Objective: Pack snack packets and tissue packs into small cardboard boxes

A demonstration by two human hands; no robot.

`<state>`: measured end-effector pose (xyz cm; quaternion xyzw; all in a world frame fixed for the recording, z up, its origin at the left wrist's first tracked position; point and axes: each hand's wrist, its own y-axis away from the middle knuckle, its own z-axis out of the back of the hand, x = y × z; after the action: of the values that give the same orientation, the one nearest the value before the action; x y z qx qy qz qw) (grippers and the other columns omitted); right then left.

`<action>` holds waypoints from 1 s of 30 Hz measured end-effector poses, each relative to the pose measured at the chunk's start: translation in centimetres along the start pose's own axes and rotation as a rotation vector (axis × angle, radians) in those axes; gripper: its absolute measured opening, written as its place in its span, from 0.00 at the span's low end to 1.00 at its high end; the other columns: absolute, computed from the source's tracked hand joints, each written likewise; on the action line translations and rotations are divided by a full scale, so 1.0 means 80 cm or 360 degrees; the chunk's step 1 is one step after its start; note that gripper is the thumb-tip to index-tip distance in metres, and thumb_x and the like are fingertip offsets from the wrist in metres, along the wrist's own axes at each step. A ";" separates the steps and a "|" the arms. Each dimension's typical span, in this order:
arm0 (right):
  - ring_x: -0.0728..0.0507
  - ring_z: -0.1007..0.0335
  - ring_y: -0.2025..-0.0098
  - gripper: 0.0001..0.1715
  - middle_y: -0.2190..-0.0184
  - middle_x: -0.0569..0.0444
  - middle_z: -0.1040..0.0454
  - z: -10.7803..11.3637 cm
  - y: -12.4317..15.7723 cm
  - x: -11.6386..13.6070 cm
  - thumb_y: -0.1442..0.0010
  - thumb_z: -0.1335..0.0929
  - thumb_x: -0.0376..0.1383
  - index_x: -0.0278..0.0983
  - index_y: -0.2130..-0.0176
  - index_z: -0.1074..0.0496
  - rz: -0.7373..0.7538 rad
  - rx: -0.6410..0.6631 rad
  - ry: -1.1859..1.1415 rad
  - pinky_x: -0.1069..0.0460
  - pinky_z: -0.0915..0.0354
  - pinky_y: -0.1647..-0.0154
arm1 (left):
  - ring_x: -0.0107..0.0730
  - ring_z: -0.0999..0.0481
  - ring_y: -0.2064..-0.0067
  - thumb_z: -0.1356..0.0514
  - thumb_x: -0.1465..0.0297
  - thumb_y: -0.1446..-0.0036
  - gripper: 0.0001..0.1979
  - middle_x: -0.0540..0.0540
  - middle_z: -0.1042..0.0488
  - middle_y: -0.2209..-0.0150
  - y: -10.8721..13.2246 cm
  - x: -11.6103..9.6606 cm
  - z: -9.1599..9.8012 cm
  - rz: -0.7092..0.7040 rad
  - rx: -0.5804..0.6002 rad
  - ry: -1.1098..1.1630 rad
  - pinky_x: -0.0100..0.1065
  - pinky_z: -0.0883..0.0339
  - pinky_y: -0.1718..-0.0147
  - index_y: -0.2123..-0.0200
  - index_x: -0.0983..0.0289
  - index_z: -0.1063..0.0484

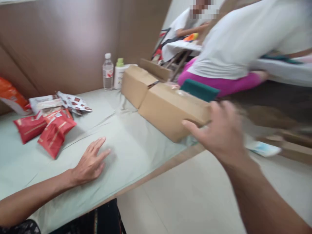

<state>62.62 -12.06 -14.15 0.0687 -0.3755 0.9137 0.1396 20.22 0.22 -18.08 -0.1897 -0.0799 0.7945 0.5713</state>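
My right hand (223,130), slightly blurred, is at the near end of a long cardboard box (168,110). Its thumb lies on the side that faces me and its fingers reach over the end. Part of that end is covered by the hand. Over the table's pale green cloth (131,143), my left hand (90,162) holds nothing, with its fingers apart. Closest to it are two red snack packets (57,133), lying beside white-and-brown packets (75,103).
A clear water bottle (108,73) and a white bottle with a green cap (119,74) stand behind another cardboard box (136,81). An orange bag (12,96) lies at the far left. A co-worker in a white shirt (234,45) sits beyond the table.
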 end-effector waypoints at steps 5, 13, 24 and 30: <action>0.12 0.44 0.27 0.42 0.23 0.44 0.45 0.000 0.043 0.086 0.33 0.30 0.48 0.55 0.25 0.43 0.0093 -0.0134 -0.0148 0.19 0.44 0.31 | 0.59 0.36 0.27 0.39 0.78 0.38 0.36 0.68 0.42 0.26 0.119 0.006 0.078 0.0477 -0.0409 -0.0283 0.61 0.30 0.36 0.29 0.53 0.39; 0.34 0.20 0.44 0.34 0.46 0.41 0.19 -0.133 0.010 0.339 0.51 0.20 0.49 0.37 0.49 0.23 -0.0882 0.1140 -0.1969 0.45 0.20 0.55 | 0.62 0.33 0.30 0.40 0.73 0.36 0.30 0.71 0.41 0.28 0.208 0.037 0.103 0.0929 -0.0427 -0.0366 0.63 0.28 0.38 0.32 0.60 0.36; 0.48 0.25 0.77 0.26 0.74 0.59 0.19 -0.232 0.016 0.487 0.64 0.18 0.43 0.37 0.66 0.23 -0.1242 0.1134 -0.2457 0.56 0.28 0.82 | 0.58 0.36 0.27 0.41 0.70 0.32 0.22 0.66 0.38 0.28 0.373 0.012 0.241 0.1250 -0.0804 -0.0968 0.60 0.35 0.33 0.36 0.59 0.32; 0.47 0.24 0.78 0.26 0.74 0.59 0.18 -0.227 0.036 0.485 0.64 0.16 0.41 0.38 0.66 0.22 -0.1322 0.1087 -0.2562 0.55 0.28 0.84 | 0.62 0.39 0.28 0.43 0.61 0.33 0.35 0.74 0.34 0.31 0.410 0.071 0.374 0.2100 -0.0857 -0.1149 0.58 0.47 0.28 0.31 0.79 0.40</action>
<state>24.43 6.65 -20.01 0.8380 -0.0187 0.5309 0.1249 -21.93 -2.72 -3.15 -0.0604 -0.3202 0.9345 -0.1434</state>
